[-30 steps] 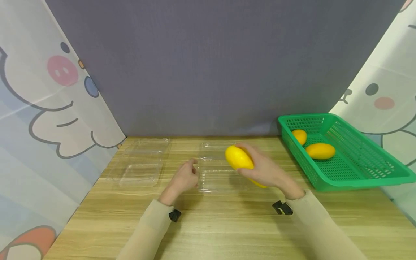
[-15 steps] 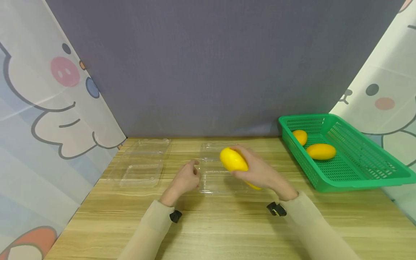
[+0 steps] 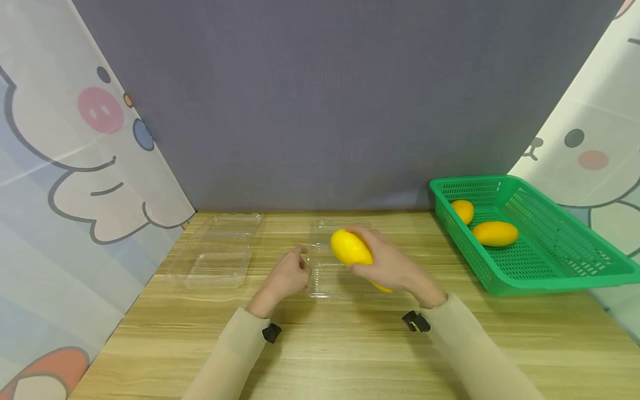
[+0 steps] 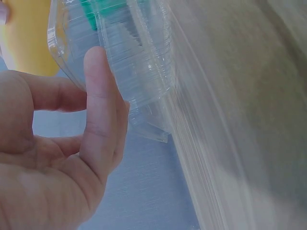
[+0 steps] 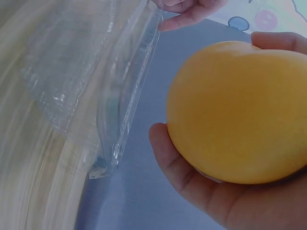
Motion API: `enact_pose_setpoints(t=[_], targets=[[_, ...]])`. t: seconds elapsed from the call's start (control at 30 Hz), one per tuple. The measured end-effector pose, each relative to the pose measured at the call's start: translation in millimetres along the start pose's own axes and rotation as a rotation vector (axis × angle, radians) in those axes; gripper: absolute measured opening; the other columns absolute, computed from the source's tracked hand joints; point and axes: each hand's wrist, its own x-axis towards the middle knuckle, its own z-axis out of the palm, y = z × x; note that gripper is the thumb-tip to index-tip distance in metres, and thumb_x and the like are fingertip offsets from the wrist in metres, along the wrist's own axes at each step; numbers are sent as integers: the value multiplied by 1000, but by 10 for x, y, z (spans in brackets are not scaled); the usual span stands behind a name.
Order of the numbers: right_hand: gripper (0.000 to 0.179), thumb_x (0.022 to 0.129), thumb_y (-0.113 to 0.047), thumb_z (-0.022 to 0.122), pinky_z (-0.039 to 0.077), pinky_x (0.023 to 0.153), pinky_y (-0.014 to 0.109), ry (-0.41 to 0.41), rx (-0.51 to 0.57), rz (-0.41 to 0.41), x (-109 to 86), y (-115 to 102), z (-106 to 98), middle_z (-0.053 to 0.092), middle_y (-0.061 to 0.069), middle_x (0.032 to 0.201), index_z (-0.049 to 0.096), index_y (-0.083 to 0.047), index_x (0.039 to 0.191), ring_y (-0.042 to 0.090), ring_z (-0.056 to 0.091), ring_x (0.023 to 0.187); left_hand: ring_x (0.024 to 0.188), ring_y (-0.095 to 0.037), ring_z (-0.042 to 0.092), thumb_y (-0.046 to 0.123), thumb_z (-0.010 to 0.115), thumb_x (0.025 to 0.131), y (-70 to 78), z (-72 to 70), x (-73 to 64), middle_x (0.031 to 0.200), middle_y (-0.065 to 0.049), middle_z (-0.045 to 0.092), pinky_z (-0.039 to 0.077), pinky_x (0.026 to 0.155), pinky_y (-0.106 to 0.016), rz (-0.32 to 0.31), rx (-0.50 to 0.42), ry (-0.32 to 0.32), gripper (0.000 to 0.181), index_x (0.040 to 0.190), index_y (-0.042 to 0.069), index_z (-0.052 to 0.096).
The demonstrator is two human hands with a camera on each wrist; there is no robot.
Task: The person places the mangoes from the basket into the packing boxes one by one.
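Note:
My right hand [image 3: 387,264] grips a yellow mango [image 3: 350,248], fingers and thumb on opposite sides of it. The mango is tilted and held over a clear plastic clamshell container [image 3: 332,283] with its lid folded back. In the right wrist view the mango [image 5: 235,115] is beside the container wall [image 5: 129,91], apart from it. My left hand [image 3: 287,273] is at the container's left edge. Seen from the left wrist, its thumb and fingers [image 4: 98,86] pinch the container's rim [image 4: 60,52]. Part of the container is hidden behind the mango and right hand.
On the left of the wooden table [image 3: 320,350] lies another opened clear container [image 3: 215,264]. A green basket [image 3: 500,283] on the right holds two mangoes, one lying lengthwise [image 3: 495,234] and one by the side wall [image 3: 463,211]. A grey panel [image 3: 320,111] stands behind.
My right hand has carried the mango left, further over the middle container. My left hand has stayed at the container's edge with hardly any movement.

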Motion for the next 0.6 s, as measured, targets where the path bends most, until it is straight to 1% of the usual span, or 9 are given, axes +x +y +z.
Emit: enact_pose_setpoints(t=[0.13, 0.37, 0.6], targets=[[75, 83, -29, 73, 50, 94, 56, -4, 2, 6, 19, -7, 37, 48, 9, 150, 43, -17, 151, 29, 56, 117, 59, -15, 65, 1, 53, 96, 5, 3, 4, 94, -12, 63, 57, 59, -31, -3, 2, 3, 51, 146, -8, 42], [76, 84, -34, 71, 52, 88, 56, -25, -22, 40, 30, -10, 105, 50, 12, 145, 41, -19, 153, 30, 58, 112, 58, -15, 65, 1, 53, 97, 19, 5, -2, 95, -13, 62, 58, 58, -31, -3, 3, 3, 51, 146, -8, 41], [76, 84, -34, 72, 51, 92, 55, -34, -16, 38, 64, 16, 166, 49, 12, 146, 41, -19, 152, 28, 55, 115, 59, -15, 65, 2, 54, 97, 45, 1, -17, 99, -15, 62, 58, 59, -31, -7, 1, 1, 51, 146, -8, 41]])
